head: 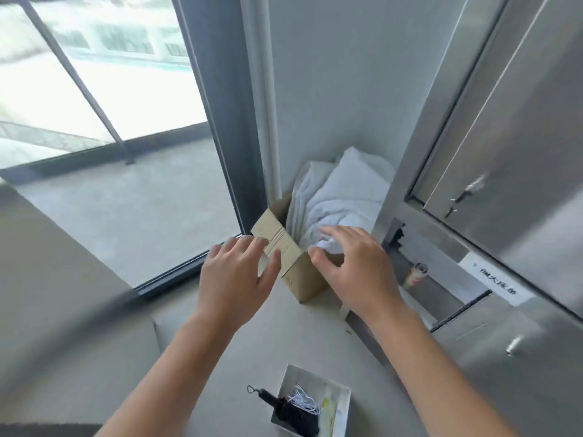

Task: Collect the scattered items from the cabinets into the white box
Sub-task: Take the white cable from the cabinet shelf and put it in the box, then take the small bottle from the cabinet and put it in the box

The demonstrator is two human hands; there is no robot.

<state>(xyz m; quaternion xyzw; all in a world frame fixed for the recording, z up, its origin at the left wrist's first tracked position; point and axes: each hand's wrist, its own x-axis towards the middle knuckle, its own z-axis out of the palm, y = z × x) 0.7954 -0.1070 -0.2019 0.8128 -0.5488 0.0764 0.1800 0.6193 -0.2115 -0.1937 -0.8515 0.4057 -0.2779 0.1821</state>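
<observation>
I'm watching both hands come up on the cardboard box [295,272] in the corner, and the risk is plain: it's stuffed with white cloth [340,190] that bulges well above its rim, so any lift from the flaps could tip it and spill the bundle toward the window frame [220,121] beside the box. Flaps are weak handles; a pull there could fold them instead of raising the box. Just right of the box, a small roll of tape [416,274] sits in the steel cabinet's [504,152] open slot, and a careless sweep might knock it deeper.

Left hand [236,275] reaches forward, palm down, fingers spread, tips resting on the near-left flap. Right hand [353,263] is arched over the box's right edge, fingers loosely curled and parted, thumb touching the corner; whether it pinches cloth I cannot tell.

The white box [342,405] lies well nearer me than the cardboard one, on the floor, already holding a dark umbrella [293,411] and white cord [303,402]
</observation>
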